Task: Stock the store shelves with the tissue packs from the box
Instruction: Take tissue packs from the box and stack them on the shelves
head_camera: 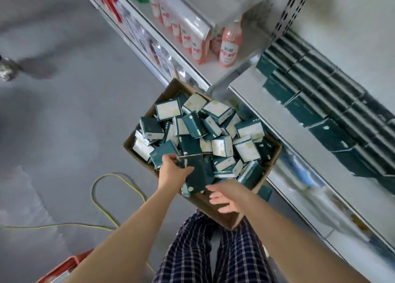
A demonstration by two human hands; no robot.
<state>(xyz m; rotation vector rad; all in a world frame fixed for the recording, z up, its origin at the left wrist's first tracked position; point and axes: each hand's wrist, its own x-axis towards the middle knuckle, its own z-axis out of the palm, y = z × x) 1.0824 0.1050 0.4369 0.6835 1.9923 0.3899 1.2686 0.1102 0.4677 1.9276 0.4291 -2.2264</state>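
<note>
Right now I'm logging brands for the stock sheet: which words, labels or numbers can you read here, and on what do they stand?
No text can be read.
Tissue packs in the cardboard box: pale marks, too small.
Tissue pack in the left hand: blurred.
Stacked packs on the shelf: small marks, blurred.
Pink bottle: label characters blurred.
Pink pouches: labels blurred.

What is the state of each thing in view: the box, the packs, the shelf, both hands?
cardboard box: open on top, well filled.
loose tissue packs: jumbled in the box.
held packs: raised above the box's near edge.
left hand: grips the held packs.
right hand: open, fingers spread, beside the held packs.
shelf: partly stocked, neat rows at the back, front bare.
pink bottle: upright.
</note>
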